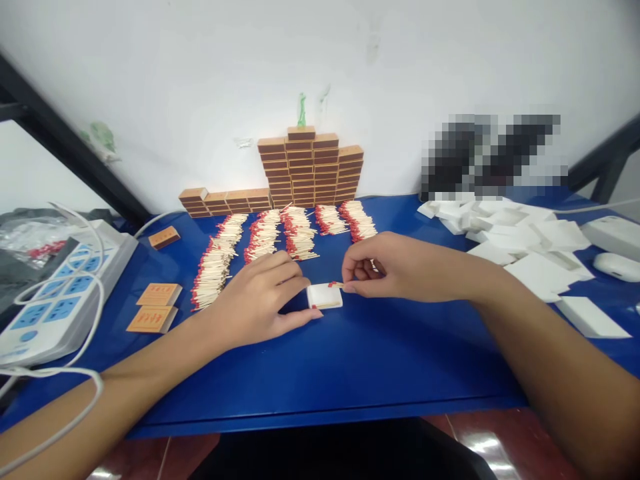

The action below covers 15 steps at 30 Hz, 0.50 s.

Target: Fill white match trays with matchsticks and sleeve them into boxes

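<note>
A small white matchbox tray [324, 294] lies on the blue table in front of me, with a match along its near side. My left hand [267, 293] holds its left end between thumb and index finger. Over the tray's right end, my right hand [375, 270] pinches a few red-headed matches [337, 285], their heads pointing left; how many cannot be made out. Beyond my hands, loose matches [217, 267] are laid out in several long piles, heads mostly to the left.
Brown matchboxes [300, 167] are stacked against the wall. Two orange covers [159, 294] and a matchbox [164, 237] lie left, near a power strip [55, 293] with a white cable. White folded trays [520, 233] are heaped at right, beside a white case [617, 267].
</note>
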### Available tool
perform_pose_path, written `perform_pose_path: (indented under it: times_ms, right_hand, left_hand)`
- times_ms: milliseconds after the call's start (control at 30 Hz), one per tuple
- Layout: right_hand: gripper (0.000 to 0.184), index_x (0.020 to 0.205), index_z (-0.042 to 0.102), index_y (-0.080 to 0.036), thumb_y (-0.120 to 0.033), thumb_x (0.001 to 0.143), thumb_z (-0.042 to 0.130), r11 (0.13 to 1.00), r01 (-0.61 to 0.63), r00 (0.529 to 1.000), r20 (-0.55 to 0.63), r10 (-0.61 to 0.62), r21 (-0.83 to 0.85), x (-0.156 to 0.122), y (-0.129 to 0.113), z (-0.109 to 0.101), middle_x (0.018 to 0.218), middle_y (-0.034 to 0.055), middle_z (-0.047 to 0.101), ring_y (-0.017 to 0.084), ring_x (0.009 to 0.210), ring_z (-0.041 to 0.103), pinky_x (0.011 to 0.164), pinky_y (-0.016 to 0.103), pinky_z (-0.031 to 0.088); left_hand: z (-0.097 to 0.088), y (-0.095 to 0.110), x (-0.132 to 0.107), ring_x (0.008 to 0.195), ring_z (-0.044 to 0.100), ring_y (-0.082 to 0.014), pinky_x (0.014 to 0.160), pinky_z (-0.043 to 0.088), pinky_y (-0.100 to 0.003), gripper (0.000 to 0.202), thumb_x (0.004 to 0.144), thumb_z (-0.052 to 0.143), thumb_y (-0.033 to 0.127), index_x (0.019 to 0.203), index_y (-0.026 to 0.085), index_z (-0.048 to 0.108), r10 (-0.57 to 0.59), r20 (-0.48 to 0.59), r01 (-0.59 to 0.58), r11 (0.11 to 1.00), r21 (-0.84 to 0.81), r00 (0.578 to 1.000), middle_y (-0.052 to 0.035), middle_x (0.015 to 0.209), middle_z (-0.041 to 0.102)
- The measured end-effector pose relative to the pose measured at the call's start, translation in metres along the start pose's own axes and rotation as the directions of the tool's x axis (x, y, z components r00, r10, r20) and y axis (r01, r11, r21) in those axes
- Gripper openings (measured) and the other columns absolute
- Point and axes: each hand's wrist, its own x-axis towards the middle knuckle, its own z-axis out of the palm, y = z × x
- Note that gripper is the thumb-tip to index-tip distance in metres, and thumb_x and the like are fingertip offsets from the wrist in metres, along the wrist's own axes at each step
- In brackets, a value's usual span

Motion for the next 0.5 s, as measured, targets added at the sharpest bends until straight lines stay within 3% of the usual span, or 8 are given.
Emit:
perform_pose_path:
  times_ms: [233, 500]
  right_hand:
    - [0.015, 0.091, 0.072, -0.022, -0.034, 0.096, 0.066, 0.998, 0.058, 0.998, 0.013, -0.057, -0.016, 0.008, -0.006, 0.024, 0.083, -0.0004, 0.072, 0.014, 0.068, 0.061, 0.06, 0.028, 0.044]
    - [0.007, 0.087, 0.067, -0.02, -0.024, 0.093, 0.068, 0.989, 0.078, 0.993, -0.079, -0.088, -0.126, 0.008, -0.012, 0.033, 0.084, -0.0002, 0.069, 0.014, 0.07, 0.057, 0.064, 0.029, 0.04]
  left_hand:
    - [0.0, -0.001, 0.0, 0.087, 0.065, -0.0238, 0.08, 0.057, -0.037, 0.033, 0.101, 0.071, 0.045, 0.103, 0.011, 0.074, 0.025, -0.01, -0.025, 1.0, -0.006, 1.0, -0.0105, 0.091, 0.071]
    - [0.0, -0.001, 0.0, 0.086, 0.063, -0.0227, 0.078, 0.057, -0.038, 0.03, 0.102, 0.07, 0.043, 0.103, 0.013, 0.072, 0.046, -0.026, -0.046, 0.999, -0.009, 0.999, -0.01, 0.092, 0.071]
